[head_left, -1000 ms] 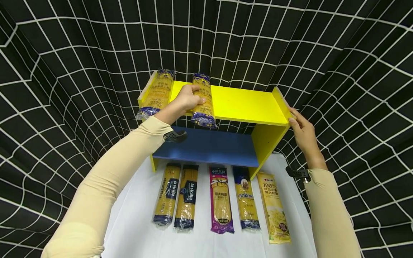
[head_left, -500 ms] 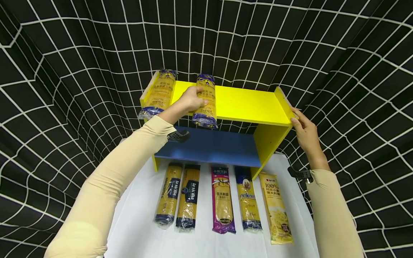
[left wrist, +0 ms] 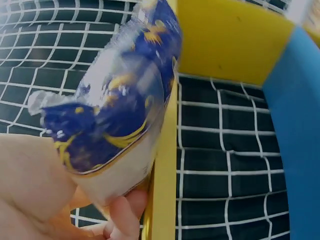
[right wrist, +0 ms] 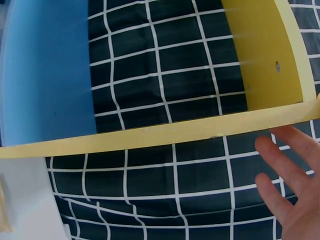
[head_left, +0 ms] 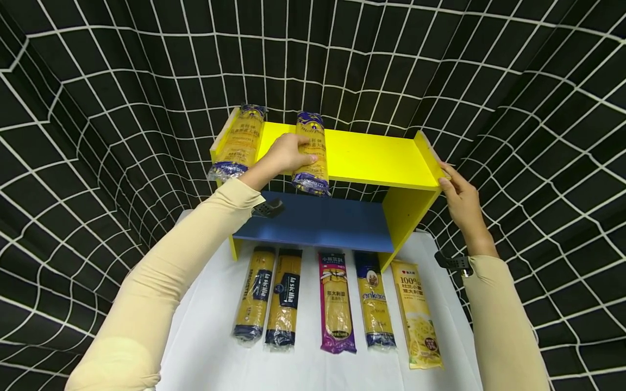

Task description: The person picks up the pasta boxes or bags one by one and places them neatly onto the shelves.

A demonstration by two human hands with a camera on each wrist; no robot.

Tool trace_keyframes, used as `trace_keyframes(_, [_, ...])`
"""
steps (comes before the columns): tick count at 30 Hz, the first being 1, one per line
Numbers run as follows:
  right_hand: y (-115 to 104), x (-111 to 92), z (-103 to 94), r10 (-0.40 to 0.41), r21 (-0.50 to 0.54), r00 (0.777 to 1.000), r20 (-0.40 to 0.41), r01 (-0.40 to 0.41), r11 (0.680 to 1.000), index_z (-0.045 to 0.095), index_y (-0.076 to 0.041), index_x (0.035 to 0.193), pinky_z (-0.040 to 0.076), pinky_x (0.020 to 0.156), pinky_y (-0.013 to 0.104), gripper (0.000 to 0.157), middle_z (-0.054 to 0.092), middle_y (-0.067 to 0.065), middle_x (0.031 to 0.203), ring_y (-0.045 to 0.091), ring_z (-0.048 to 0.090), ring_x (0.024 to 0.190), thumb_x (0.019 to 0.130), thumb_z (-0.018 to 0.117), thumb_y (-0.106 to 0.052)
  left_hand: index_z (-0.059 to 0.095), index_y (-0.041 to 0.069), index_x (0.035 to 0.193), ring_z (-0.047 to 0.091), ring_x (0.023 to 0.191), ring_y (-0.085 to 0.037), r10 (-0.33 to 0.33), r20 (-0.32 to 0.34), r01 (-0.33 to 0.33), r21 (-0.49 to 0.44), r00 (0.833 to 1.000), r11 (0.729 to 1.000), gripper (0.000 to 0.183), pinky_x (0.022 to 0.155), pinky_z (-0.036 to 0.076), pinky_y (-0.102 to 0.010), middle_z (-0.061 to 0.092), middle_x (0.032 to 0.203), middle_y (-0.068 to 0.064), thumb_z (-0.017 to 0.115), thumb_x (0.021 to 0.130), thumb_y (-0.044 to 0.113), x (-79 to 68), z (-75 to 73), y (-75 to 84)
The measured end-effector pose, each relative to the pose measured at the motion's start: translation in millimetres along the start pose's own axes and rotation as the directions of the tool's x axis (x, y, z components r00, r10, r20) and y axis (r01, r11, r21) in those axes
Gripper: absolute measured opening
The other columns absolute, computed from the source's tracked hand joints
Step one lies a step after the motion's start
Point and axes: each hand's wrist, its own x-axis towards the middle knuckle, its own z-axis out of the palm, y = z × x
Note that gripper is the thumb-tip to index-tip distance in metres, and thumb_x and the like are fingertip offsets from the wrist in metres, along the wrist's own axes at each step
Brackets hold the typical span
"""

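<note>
Left hand (head_left: 287, 153) grips the long, blue-ended plastic spaghetti packet (head_left: 318, 149) crosswise over the yellow shelf's (head_left: 371, 157) front edge; right hand (head_left: 463, 205) apparently pinches its right corner.

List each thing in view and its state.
Yellow and blue board shelf: upright.
Right hand: holding the shelf's right side.
Blue-ended plastic spaghetti packet: over the shelf, front end overhanging.
Left hand: holding that packet.
Matching packet, left: on the shelf, unheld.
Two navy-labelled yellow plastic packets: lying flat.
Purple-edged plastic packet: lying flat.
Blue-topped yellow plastic packet: lying flat.
Pale yellow packet: lying flat.
White cloth: spread beneath.
Black gridded fabric: hanging, rippled.
</note>
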Motion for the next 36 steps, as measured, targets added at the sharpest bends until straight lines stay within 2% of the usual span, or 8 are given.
trace_keyframes(6, [0.3,0.2,-2.9,0.009,-0.005,1.000,0.001,-0.009,1.000,0.037,-0.048,0.148,0.044,0.107,0.049,0.045,0.053,0.015,0.147,-0.010,0.048,0.106,0.103,0.042,-0.046,0.040,0.012,0.152,0.024,0.151,-0.037,0.037,-0.004,-0.037,0.130,0.999,0.991,0.065,0.121,0.027,-0.047,0.046,0.154,-0.012,0.060,0.097,0.042,-3.7,-1.6,-3.2])
trace_keyframes(10, [0.3,0.8,-2.2,0.003,-0.003,1.000,0.001,-0.003,1.000,0.038,-0.047,0.148,0.046,0.105,0.040,0.045,0.054,0.016,0.145,-0.011,0.049,0.104,0.104,0.042,-0.045,0.039,0.016,0.153,0.013,0.154,-0.040,0.006,-0.017,-0.004,0.159,1.000,0.987,0.065,0.116,0.034,-0.049,0.047,0.153,-0.011,0.058,0.097,0.045,-5.7,-2.2,-5.6])
trace_keyframes(12, [0.8,0.4,-1.6,0.005,-0.003,1.000,0.001,-0.005,1.000,0.038,-0.048,0.148,0.046,0.105,0.041,0.045,0.054,0.016,0.145,-0.010,0.049,0.104,0.104,0.042,-0.045,0.041,0.018,0.152,0.021,0.151,-0.040,0.004,-0.037,0.002,0.159,0.999,0.987,0.065,0.106,0.043,-0.048,0.047,0.153,-0.012,0.058,0.097,0.046,-7.1,-1.0,-6.9])
trace_keyframes(16, [1.3,-1.1,0.5,0.013,0.001,1.000,0.010,-0.013,1.000,0.037,-0.049,0.148,0.043,0.108,0.052,0.045,0.053,0.015,0.147,-0.009,0.048,0.106,0.103,0.042,-0.047,0.042,0.021,0.152,0.059,0.105,-0.033,0.024,-0.101,-0.007,0.159,0.995,0.987,0.064,0.073,0.050,-0.038,0.044,0.143,-0.020,0.061,0.096,0.046,-14.6,2.4,-6.4])
trace_keyframes(18, [1.5,-1.1,1.8,0.014,0.004,1.000,0.014,-0.014,1.000,0.037,-0.049,0.148,0.042,0.108,0.055,0.046,0.053,0.015,0.147,-0.008,0.048,0.107,0.103,0.042,-0.048,0.043,0.023,0.151,0.055,0.076,-0.026,0.054,-0.144,-0.031,0.157,0.988,0.987,0.063,0.061,0.045,-0.033,0.040,0.135,-0.020,0.062,0.096,0.044,-22.2,3.1,-3.6])
trace_keyframes(21, [1.7,-0.9,2.5,0.011,0.005,1.000,0.007,-0.011,1.000,0.037,-0.048,0.148,0.042,0.108,0.052,0.045,0.053,0.015,0.146,-0.008,0.048,0.106,0.103,0.042,-0.047,0.046,0.022,0.149,0.046,0.063,-0.021,0.142,-0.222,-0.115,0.132,0.965,0.985,0.058,0.054,0.038,-0.028,0.042,0.122,-0.017,0.063,0.096,0.038,-37.2,4.2,3.3])
trace_keyframes(30, [0.5,1.1,3.3,0.009,0.027,1.000,0.006,-0.009,1.000,0.038,-0.048,0.148,0.042,0.108,0.051,0.044,0.054,0.016,0.146,-0.008,0.049,0.105,0.104,0.042,-0.045,0.058,0.014,0.139,0.056,0.069,-0.017,0.425,-0.369,-0.434,0.063,0.826,0.899,0.044,0.062,0.045,-0.025,0.051,0.104,-0.008,0.065,0.096,0.024,-112.6,25.6,21.0])
trace_keyframes(36, [3.7,3.0,3.4,0.014,0.023,1.000,-0.006,-0.014,1.000,0.039,-0.047,0.148,0.045,0.105,0.038,0.044,0.056,0.016,0.143,-0.008,0.050,0.103,0.104,0.044,-0.043,0.063,0.010,0.131,0.053,0.065,-0.008,0.640,-0.424,-0.661,0.121,0.640,0.741,0.036,0.056,0.043,-0.014,0.055,0.094,-0.004,0.065,0.095,0.014,-159.7,67.8,8.0])
